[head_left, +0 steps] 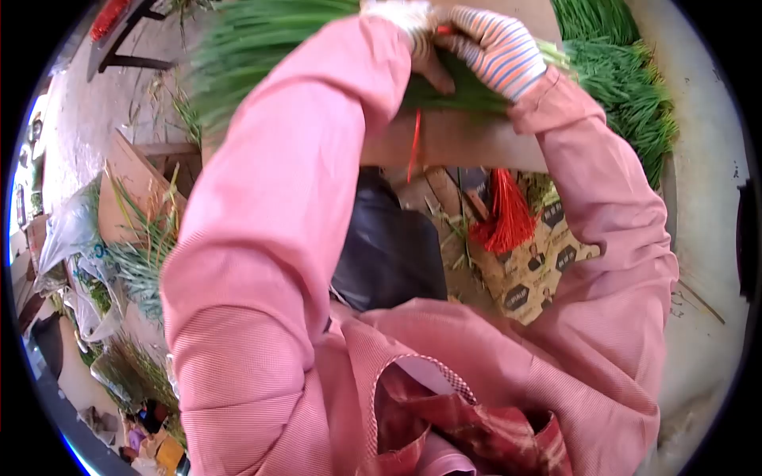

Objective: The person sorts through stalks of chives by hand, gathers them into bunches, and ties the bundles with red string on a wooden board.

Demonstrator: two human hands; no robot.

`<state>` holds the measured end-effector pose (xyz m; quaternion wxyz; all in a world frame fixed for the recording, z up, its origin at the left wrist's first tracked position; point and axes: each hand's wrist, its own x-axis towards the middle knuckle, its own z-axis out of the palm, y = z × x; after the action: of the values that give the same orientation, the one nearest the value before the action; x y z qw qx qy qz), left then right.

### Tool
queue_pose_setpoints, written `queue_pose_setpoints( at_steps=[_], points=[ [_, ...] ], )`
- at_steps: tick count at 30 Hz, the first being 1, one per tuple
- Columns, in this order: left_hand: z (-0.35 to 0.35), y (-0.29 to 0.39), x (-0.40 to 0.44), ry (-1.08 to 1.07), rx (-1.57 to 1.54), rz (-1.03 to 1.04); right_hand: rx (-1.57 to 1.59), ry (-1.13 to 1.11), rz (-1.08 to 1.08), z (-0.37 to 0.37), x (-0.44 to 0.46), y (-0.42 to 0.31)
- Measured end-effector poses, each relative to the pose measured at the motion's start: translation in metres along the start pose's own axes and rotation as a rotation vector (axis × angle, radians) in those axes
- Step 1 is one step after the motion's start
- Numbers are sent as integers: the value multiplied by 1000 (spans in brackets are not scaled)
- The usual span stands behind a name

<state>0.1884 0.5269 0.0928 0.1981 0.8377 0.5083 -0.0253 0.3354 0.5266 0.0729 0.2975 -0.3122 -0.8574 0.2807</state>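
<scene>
A bundle of long green chives (262, 47) lies across the board at the top, its leaves to the left and pale stem ends to the right. My left hand (409, 28), in a glove with bare fingertips, is bent over the bundle, partly cut off by the upper frame edge. Beside it, almost touching, my right hand (496, 51) in a striped glove has its fingers curled in a pinch. A bit of red string shows between the two hands, pinched at their fingers. Another red string (414, 147) hangs over the front of the board (476, 143).
More chives (619, 87) are piled at the upper right by a pale wall. A hank of red strings (506, 214) hangs below the board, above printed cardboard (528, 278). Plastic bags (71, 230), a wooden box (131, 186) and loose greens stand on the floor at left.
</scene>
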Motion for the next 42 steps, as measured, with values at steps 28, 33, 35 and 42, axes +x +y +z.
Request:
queue_pose_setpoints(
  at_steps=[28,33,35,42],
  points=[
    [-19,10,-20,-32,-52,-134,-180,-20,7,46,-124,-17],
    [-21,6,-19,-61,-18,-151,122,88,205,27,-150,-36],
    [-20,5,-19,-40,-11,-137,308,24,276,13,-129,-51],
    [-15,2,-19,7,-39,-126,608,371,550,-21,-24,-4]
  ],
)
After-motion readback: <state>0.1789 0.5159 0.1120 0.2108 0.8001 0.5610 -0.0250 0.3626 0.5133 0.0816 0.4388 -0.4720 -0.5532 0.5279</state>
